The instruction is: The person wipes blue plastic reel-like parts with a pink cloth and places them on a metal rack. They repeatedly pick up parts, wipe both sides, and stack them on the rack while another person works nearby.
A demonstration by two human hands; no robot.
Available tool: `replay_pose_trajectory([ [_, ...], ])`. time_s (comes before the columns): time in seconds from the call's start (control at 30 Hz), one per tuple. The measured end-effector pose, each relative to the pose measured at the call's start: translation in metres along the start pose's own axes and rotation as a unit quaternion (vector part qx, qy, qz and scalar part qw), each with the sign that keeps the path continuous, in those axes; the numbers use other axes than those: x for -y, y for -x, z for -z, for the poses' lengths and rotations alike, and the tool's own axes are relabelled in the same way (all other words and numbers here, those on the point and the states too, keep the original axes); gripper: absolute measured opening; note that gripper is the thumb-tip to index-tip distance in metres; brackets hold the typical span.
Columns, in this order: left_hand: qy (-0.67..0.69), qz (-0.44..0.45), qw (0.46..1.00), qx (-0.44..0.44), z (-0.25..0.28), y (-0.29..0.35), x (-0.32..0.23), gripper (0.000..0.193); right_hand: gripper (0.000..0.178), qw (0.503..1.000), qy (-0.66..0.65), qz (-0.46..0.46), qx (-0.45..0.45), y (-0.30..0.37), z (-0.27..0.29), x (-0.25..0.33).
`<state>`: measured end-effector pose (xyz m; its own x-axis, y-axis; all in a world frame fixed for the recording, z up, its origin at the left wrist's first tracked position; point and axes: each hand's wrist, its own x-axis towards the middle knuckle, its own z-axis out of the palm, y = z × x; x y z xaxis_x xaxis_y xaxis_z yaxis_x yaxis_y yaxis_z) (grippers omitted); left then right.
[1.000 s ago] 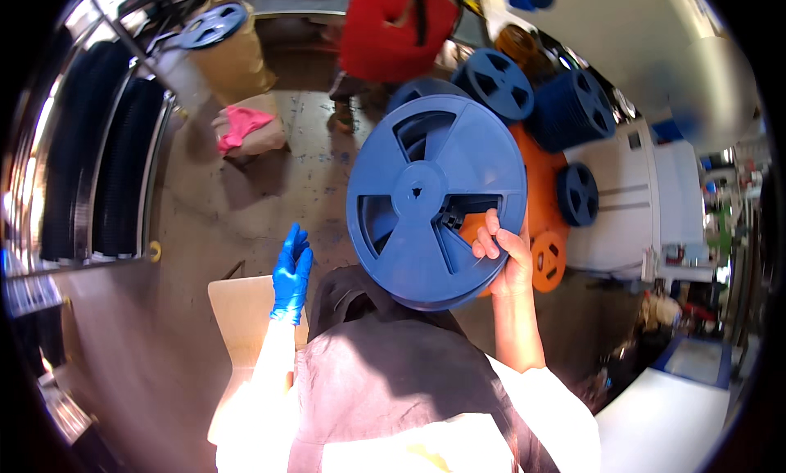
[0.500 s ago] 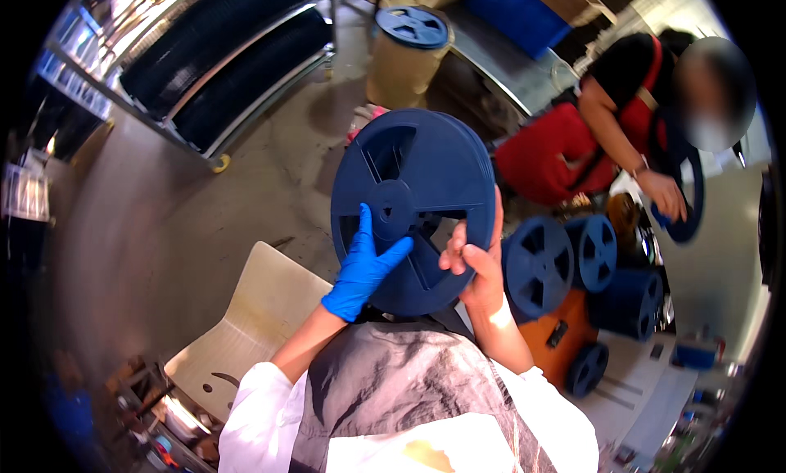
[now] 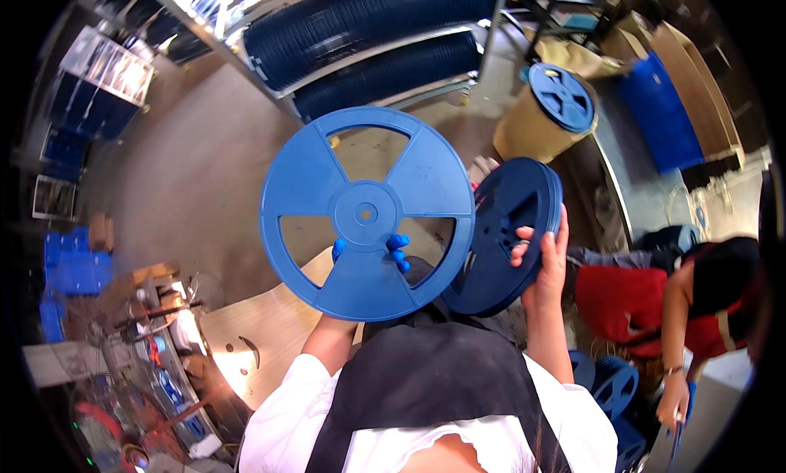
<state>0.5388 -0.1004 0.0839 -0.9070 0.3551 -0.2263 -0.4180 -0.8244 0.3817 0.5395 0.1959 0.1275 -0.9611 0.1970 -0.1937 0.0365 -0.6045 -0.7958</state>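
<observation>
My left hand [image 3: 399,250], in a blue glove, grips a round blue plastic reel disc [image 3: 366,289] from behind. The disc faces me upright, with three wide cut-outs and a small hub hole. Blue fingers curl through the openings on both sides of its lower spoke; the palm is hidden. On the right, my bare right hand [image 3: 550,256] is closed round the rim of a tilted stack of dark blue reel discs [image 3: 516,199], fingers reaching into a cut-out. The left disc's edge partly overlaps this stack in view.
A rack [image 3: 372,56] of dark blue reels stands ahead. To its right is a tan drum [image 3: 524,125] topped with blue discs [image 3: 561,95]. A pale chair [image 3: 246,326] is at my left. A co-worker in red [image 3: 622,297] works at the right, near more reels [image 3: 616,387].
One disc has come off the stack into my left hand and moved left. The stack has shifted right in my right hand. My view has turned to the right.
</observation>
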Motion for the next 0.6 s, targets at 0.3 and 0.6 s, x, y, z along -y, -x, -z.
replay_pose_trajectory([
  [0.3, -0.042, -0.048, 0.996, -0.055, -0.003, -0.082, -0.088, 0.056, 0.067, 0.997, -0.039, 0.070, 0.020, -0.098, -0.055, -0.019],
  [0.6, -0.057, 0.078, 0.995, 0.014, 0.048, -0.166, -0.235, 0.081, 0.041, 0.980, -0.160, 0.117, 0.014, -0.168, -0.107, -0.052],
])
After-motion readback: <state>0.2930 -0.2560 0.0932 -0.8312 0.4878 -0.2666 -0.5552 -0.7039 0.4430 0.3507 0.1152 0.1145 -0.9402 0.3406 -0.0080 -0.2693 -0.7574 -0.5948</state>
